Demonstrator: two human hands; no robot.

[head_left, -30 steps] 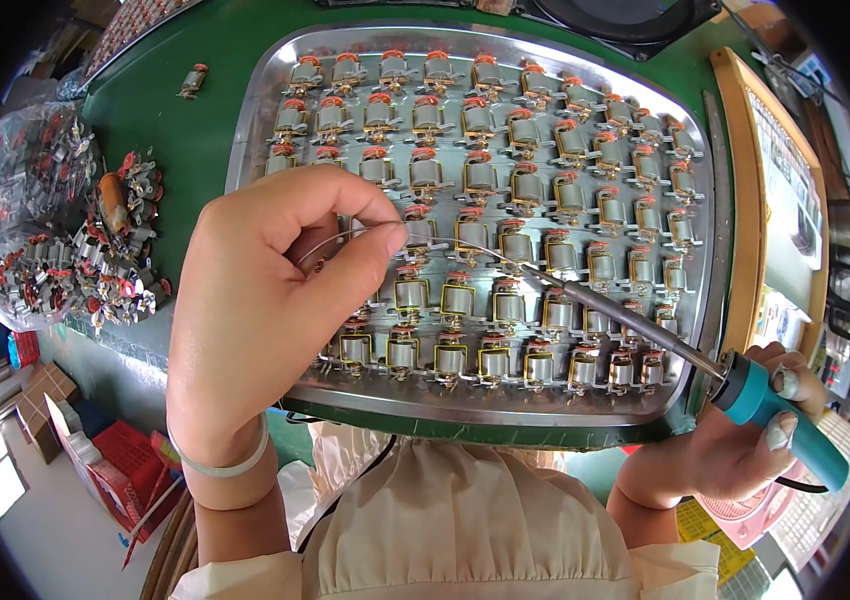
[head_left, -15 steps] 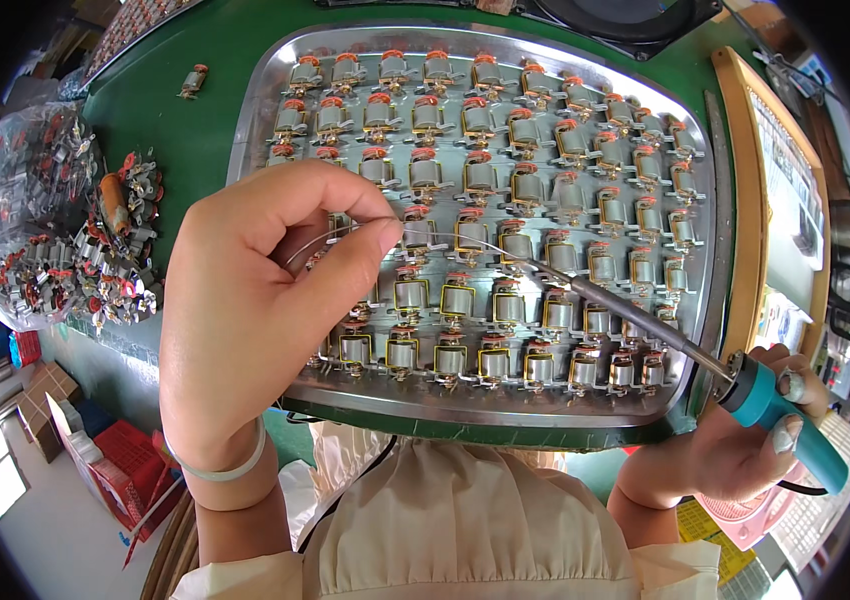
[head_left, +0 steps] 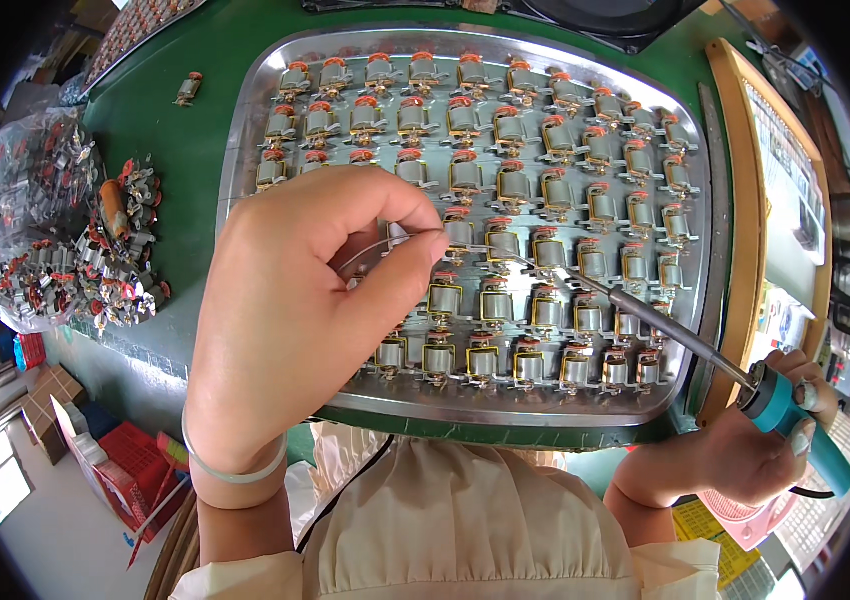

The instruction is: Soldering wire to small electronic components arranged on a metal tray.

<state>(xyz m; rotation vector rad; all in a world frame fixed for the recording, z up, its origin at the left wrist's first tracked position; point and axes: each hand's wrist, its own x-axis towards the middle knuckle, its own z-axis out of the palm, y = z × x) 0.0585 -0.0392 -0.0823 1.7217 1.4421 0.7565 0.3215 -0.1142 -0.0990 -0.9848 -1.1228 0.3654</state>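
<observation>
A shiny metal tray point(head_left: 545, 405) holds rows of small wire-wound coils point(head_left: 496, 302), each with a grey body and a reddish part at its far end. Above its left half is my left hand point(head_left: 310, 310), thumb and forefinger closed on a thin solder wire point(head_left: 485, 247). The wire stretches rightward to the tip of a soldering iron point(head_left: 680, 335). My right hand point(head_left: 740, 460) grips the iron by its teal handle at the tray's lower right corner. The tip is low among coils right of the tray's middle; I cannot tell whether it touches one.
On the green table, a clear plastic bag point(head_left: 30, 180) and a heap of coil parts point(head_left: 75, 275) lie left, with a brown handle-like piece point(head_left: 113, 208). One loose coil point(head_left: 189, 88) sits farther back. A wooden frame point(head_left: 735, 130) stands right of the tray.
My left hand has shifted right with the solder wire. The iron's tip has also moved a little to the right, over neighbouring coils. Both hands keep their grips.
</observation>
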